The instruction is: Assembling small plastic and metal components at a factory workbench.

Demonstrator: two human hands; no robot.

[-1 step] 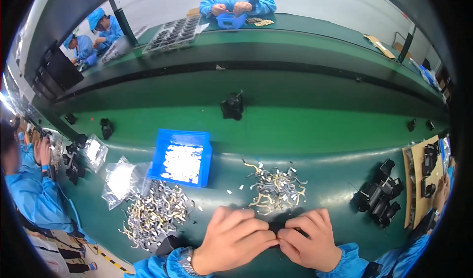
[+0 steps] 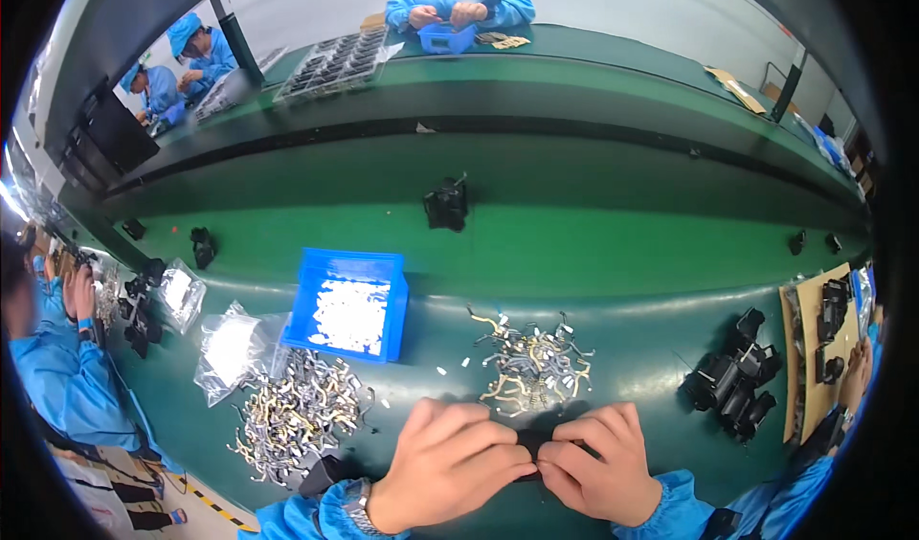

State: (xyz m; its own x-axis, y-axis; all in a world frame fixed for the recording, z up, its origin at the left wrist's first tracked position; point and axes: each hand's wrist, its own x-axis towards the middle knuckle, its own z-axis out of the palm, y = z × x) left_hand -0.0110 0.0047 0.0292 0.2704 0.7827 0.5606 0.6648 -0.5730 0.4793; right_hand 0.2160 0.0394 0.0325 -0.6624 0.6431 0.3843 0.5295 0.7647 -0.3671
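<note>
My left hand (image 2: 458,468) and my right hand (image 2: 601,465) meet at the near side of the green table, fingertips almost touching. Between them they pinch a small black part (image 2: 536,438), mostly hidden behind the fingers, so its kind cannot be made out. Just beyond the hands lies a loose pile of short wire leads (image 2: 532,363) with small connectors. A larger heap of similar leads (image 2: 297,416) spreads to the left of my left hand. Beside that wrist sits another black piece (image 2: 322,475), partly covered by the sleeve.
A blue bin (image 2: 402,296) of small white pieces stands behind the larger heap, next to a clear plastic bag (image 2: 228,356). Black housings (image 2: 732,377) are piled at right, near a cardboard sheet (image 2: 814,310). One black housing (image 2: 446,205) lies farther back. Co-workers sit around.
The whole view has shifted very slightly. Both hands keep the same grip on the black part.
</note>
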